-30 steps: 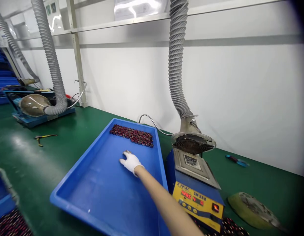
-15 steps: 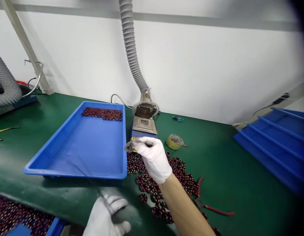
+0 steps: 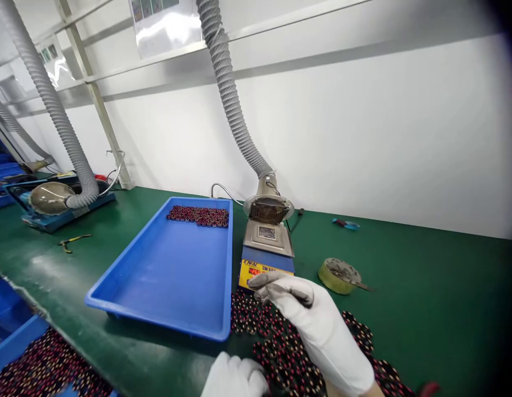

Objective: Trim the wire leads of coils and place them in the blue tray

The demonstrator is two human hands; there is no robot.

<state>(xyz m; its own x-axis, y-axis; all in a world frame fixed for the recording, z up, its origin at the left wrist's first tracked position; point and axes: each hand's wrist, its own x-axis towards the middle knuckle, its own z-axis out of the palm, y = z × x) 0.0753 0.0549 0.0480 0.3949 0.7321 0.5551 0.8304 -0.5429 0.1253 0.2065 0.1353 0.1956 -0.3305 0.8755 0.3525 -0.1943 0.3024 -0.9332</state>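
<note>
Right hand [image 3: 309,314] hangs right of centre, low in the frame, over the loose dark ring-shaped parts [image 3: 287,353], its fingers bent in front of the yellow panel of the heated unit [image 3: 268,257]. Can't tell if they pinch a part or nothing; no part shows clearly at the tips. Left hand [image 3: 235,377] is at bottom centre, cut by the frame edge, fingers curled beside the pile; grip can't be told either. Loose parts cover the counter [image 3: 425,292] from lower centre to lower right; a packed batch [image 3: 198,215] sits at the far end of the blue tray [image 3: 165,275], left of the unit. My read: step in hand is picking from the loose pile, both hands near it. Next move calls for a clean fingertip grip on one part, knuckles kept off the unit's hot top.
</note>
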